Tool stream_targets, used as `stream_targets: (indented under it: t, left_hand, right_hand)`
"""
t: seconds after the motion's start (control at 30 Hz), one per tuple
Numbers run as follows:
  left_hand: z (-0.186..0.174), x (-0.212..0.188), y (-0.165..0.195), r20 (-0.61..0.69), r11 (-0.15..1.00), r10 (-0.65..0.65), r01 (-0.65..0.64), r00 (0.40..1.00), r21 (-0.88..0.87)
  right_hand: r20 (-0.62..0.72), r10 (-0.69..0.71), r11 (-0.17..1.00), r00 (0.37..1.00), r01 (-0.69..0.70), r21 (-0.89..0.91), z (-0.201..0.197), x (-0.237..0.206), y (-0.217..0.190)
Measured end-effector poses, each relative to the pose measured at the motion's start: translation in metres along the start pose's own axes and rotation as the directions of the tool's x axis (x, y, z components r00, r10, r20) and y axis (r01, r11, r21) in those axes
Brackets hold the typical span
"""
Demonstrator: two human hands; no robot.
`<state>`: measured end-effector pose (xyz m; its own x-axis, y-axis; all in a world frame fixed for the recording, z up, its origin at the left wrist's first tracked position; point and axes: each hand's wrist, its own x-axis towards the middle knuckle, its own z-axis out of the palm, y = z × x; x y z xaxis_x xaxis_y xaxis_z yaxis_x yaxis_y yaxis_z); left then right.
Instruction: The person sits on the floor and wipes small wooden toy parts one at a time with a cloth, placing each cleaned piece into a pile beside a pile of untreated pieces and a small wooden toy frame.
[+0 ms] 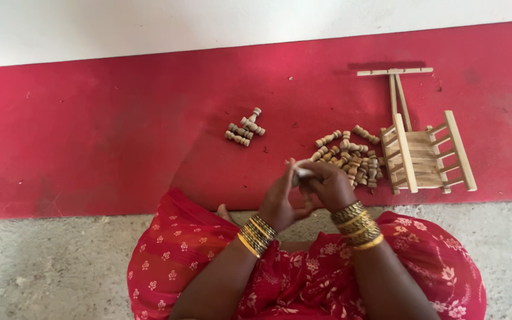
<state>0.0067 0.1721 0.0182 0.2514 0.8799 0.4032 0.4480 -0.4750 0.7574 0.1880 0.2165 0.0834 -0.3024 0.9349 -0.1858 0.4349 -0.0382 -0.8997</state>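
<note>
Hands met above your lap: your left hand (281,201) and right hand (329,185) pinched one small pale piece (302,172) together. Four turned pegs (245,128) lay set apart; a bigger heap (351,156) waited beside the wooden cart (425,157).

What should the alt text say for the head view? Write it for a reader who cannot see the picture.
Seen from above, a seated person's left hand and right hand meet over a small pale piece. On the red mat ahead lie a big pile of turned wooden pegs, a small peg cluster and a miniature wooden cart.
</note>
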Motion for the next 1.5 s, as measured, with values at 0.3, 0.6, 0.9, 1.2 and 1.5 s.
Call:
stream_targets:
  t: [0.3, 0.6, 0.9, 1.2, 1.5]
  left_hand:
    - [-0.007, -0.001, 0.022, 0.019, 0.933, -0.196, 0.192, 0.980, -0.304]
    - [-0.005, 0.011, 0.027, -0.039, 0.470, -0.606, 0.318, 0.794, -0.824]
    - [0.027, 0.075, 0.024, 0.143, 0.763, -0.526, 0.540, 0.838, -0.356]
    - [0.081, 0.094, -0.036, -0.054, 0.946, -0.302, 0.306, 0.952, 0.104]
    - [-0.025, 0.081, -0.104, -0.242, 0.461, -0.794, 0.811, 0.558, 0.361]
  right_hand:
    - [-0.045, 0.011, 0.989, 0.999, -0.004, 0.146, 0.001, 0.007, 0.021]
    - [0.265, 0.171, 0.967, 0.949, -0.212, 0.138, -0.003, 0.007, 0.028]
    - [0.426, 0.195, 0.972, 0.883, -0.116, -0.205, 0.040, 0.001, 0.084]
    - [0.344, 0.217, 0.933, 0.913, -0.092, -0.347, 0.022, -0.007, 0.084]
    - [0.346, 0.259, 0.893, 0.902, -0.087, -0.442, 0.015, -0.005, 0.052]
